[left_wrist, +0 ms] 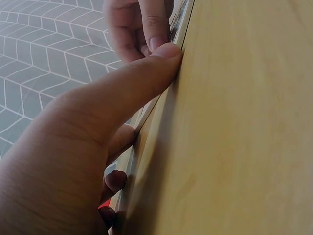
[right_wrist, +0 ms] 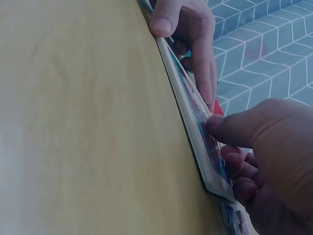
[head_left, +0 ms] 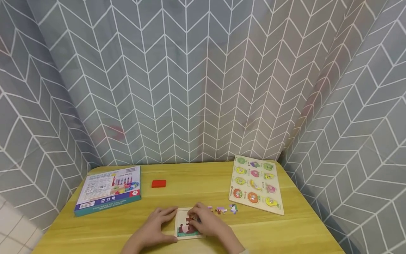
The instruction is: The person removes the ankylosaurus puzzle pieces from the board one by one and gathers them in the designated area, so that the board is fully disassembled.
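A small jigsaw puzzle in a pale wooden tray (head_left: 190, 237) lies flat near the table's front, showing brown, pink and green picture parts. My left hand (head_left: 154, 225) rests along the tray's left side, its thumb at the near corner and its forefinger at the far corner. My right hand (head_left: 206, 220) bends over the right half, thumb and fingers pinching a dark puzzle piece (head_left: 195, 218) at the picture. In the right wrist view, the right thumb and curled fingers (right_wrist: 234, 164) meet over the tray (right_wrist: 188, 115). They hide much of the piece.
Several loose puzzle pieces (head_left: 221, 210) lie right of the tray. A fruit-picture peg board (head_left: 257, 187) lies at the back right. A red block (head_left: 158, 183) sits behind the left hand, and a boxed bead set (head_left: 109, 188) lies at the left. A patterned curtain (head_left: 187, 88) hangs behind.
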